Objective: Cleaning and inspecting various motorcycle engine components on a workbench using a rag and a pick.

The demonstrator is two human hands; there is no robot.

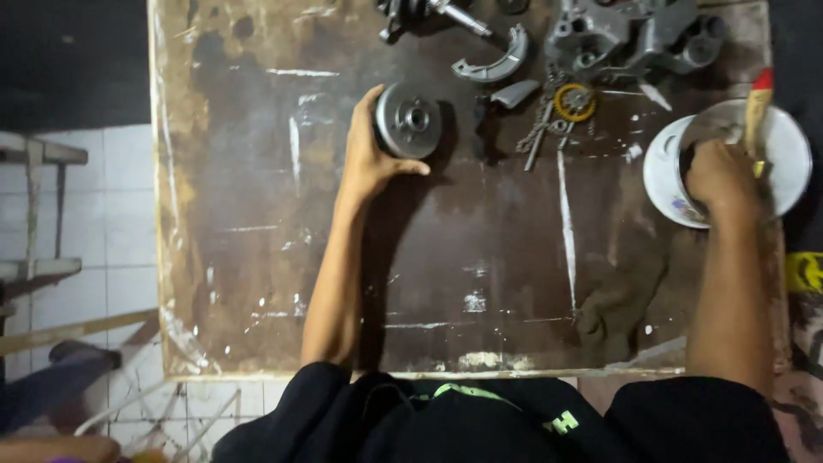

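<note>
- The left hand cups a round grey metal hub from its left side, fingers curled over the top edge and thumb stretched beneath; the hub stands tilted on the dark, stained worktop, its flat face toward the camera.
- The right hand reaches into a white bucket at the worktop's right edge, closed round a brush handle that sticks up and away.
- The hub lies well to the left of the bucket, so the left hand is far nearer to it.
- Loose metal parts and a curved brake shoe lie beyond the hub, at the far edge.
</note>
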